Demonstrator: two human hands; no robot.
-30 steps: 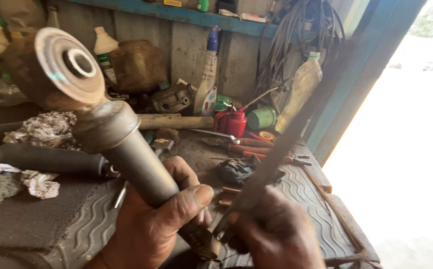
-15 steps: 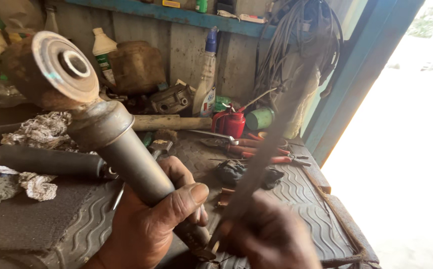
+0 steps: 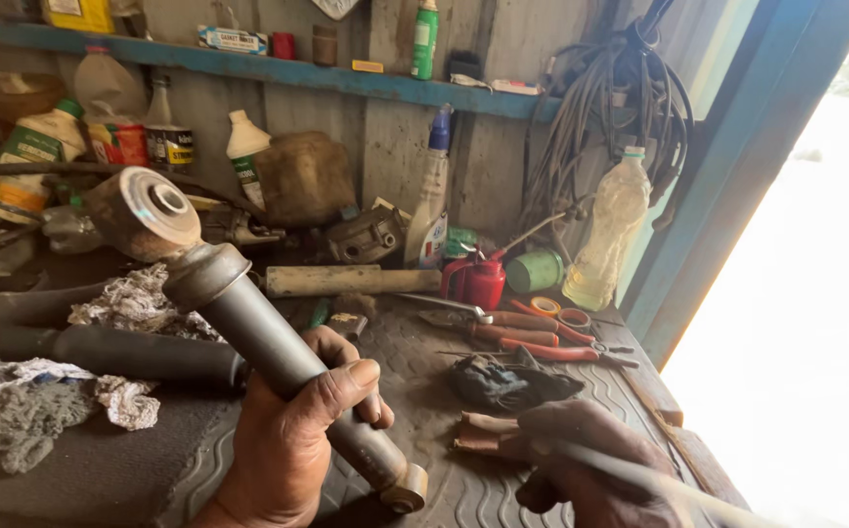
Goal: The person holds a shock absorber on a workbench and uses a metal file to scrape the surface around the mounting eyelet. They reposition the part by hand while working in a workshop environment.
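My left hand (image 3: 292, 440) grips a grey shock absorber (image 3: 248, 323) around its middle, holding it tilted with the round bushing eye (image 3: 146, 210) up at the left and the lower end (image 3: 405, 486) near the mat. My right hand (image 3: 590, 464) is closed around a thin pale rod (image 3: 678, 484) that runs off toward the bottom right, blurred. Both hands hover over a ribbed black rubber mat (image 3: 424, 391) on the workbench.
On the bench lie a dark rag (image 3: 507, 381), orange-handled pliers (image 3: 532, 337), a red oil can (image 3: 478, 279), a wooden handle (image 3: 351, 281), another dark tube (image 3: 111, 350) and crumpled cloths (image 3: 14, 401). Bottles fill the back and a blue shelf (image 3: 278, 73). Cables (image 3: 610, 108) hang by the doorway.
The rod in my right hand swung from pointing up over the bench down to the lower right. The shock absorber shifted slightly right and the view tilted up.
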